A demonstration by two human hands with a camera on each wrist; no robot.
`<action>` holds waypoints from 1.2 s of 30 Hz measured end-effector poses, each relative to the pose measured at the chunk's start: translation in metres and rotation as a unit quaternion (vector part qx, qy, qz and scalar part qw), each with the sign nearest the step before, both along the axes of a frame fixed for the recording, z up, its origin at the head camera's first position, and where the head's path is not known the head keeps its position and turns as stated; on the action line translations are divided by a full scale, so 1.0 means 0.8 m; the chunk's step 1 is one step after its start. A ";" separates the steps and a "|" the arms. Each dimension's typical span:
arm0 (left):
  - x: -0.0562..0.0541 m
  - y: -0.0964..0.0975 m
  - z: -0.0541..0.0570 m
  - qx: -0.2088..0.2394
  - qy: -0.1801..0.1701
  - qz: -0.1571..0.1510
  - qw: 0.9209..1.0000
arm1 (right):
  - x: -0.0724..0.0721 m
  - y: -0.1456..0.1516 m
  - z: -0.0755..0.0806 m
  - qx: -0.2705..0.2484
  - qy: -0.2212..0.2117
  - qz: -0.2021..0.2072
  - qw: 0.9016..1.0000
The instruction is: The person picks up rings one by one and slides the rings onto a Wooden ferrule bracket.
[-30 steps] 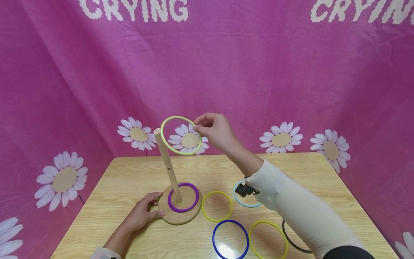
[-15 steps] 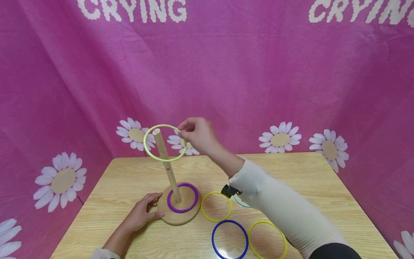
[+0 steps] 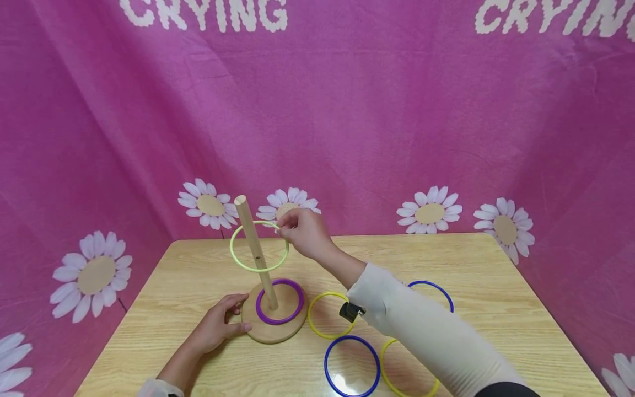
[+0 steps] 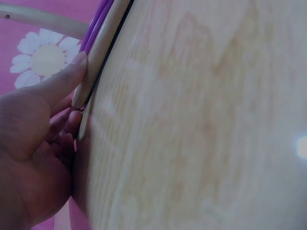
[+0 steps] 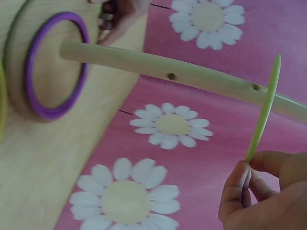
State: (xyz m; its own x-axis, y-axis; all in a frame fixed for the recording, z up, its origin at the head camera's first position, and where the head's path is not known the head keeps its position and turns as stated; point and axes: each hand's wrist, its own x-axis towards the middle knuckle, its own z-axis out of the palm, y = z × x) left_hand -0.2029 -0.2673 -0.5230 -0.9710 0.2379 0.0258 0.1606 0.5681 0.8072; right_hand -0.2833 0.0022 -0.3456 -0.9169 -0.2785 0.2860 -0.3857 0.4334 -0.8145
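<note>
My right hand (image 3: 308,234) pinches a yellow-green ring (image 5: 265,112) by its right side, between thumb and fingers. That ring hangs around the upper part of a wooden post (image 3: 253,240), well above the base. The post leans slightly left in the head view and has small holes in its side. It rises from a round wooden base (image 3: 273,334), on which a purple ring (image 3: 300,300) lies around the post's foot. At the base's left edge, my left hand (image 3: 218,325) grips the rim, thumb on top; its other fingers are partly hidden in the left wrist view.
Right of the base a yellow ring (image 3: 327,337) lies flat on the wooden table (image 3: 173,292). A blue ring (image 3: 326,365) and another yellow ring (image 3: 382,361) lie nearer. Farther right, my sleeve partly covers another blue ring (image 3: 436,285). A pink flowered cloth (image 3: 347,110) hangs behind.
My right hand has carried the yellow-green ring left to the post's top, then down around the post. The left hand stays on the base. The light blue ring is now hidden behind my right arm.
</note>
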 end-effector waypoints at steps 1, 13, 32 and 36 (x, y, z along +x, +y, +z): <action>0.000 0.000 -0.001 -0.002 -0.001 0.002 1.000 | 0.000 0.000 -0.006 0.003 -0.002 -0.001 1.000; 0.000 -0.001 0.000 0.012 0.010 -0.003 1.000 | 0.000 -0.001 -0.073 0.029 -0.027 -0.017 0.999; 0.000 -0.001 -0.002 0.012 0.004 -0.004 1.000 | 0.002 0.004 -0.166 0.100 -0.065 -0.062 0.991; 0.000 -0.001 -0.002 0.013 0.013 -0.004 1.000 | 0.004 0.005 -0.171 0.104 -0.075 -0.062 0.990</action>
